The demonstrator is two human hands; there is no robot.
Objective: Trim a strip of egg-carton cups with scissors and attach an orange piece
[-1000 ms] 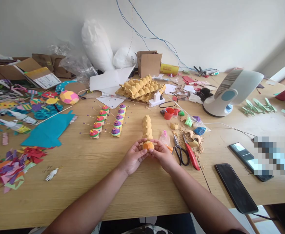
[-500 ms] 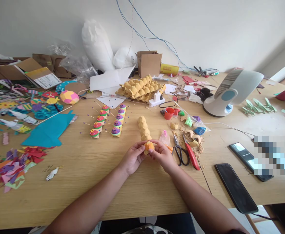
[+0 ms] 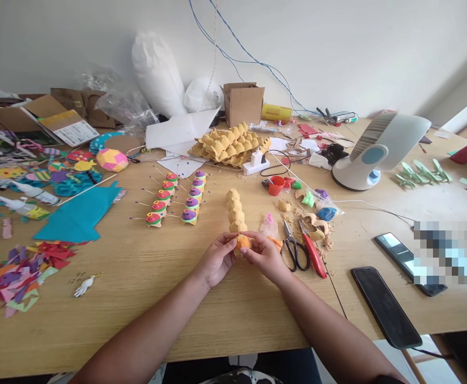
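Note:
A yellow egg-carton strip [image 3: 234, 209] with a row of bumps lies lengthwise in front of me. Orange modelling clay [image 3: 242, 242] covers its nearest bump. From the left, my left hand [image 3: 219, 258] grips this near end, fingers closed around the side. My right hand [image 3: 266, 257] pinches the same end, its thumb pressing on the clay. Both hands' fingers partly hide the bump. To the left stand two decorated egg-carton caterpillars, one with red tops [image 3: 160, 206] and one with purple tops [image 3: 192, 202], with thin sticks poking out of their sides.
Scissors [image 3: 293, 249] and a red-handled knife [image 3: 314, 254] lie right of my hands, among carton scraps. Beyond are a red cup [image 3: 275, 185], clay packets [image 3: 326, 214], stacked egg trays [image 3: 227, 148] and a fan [image 3: 367, 160]. A phone [image 3: 385, 306] lies at right; blue felt [image 3: 79, 213] at left.
My hands stay on the clay-covered end, with the right thumb shifted slightly over the clay. The whole view has moved a little; nothing else has visibly changed.

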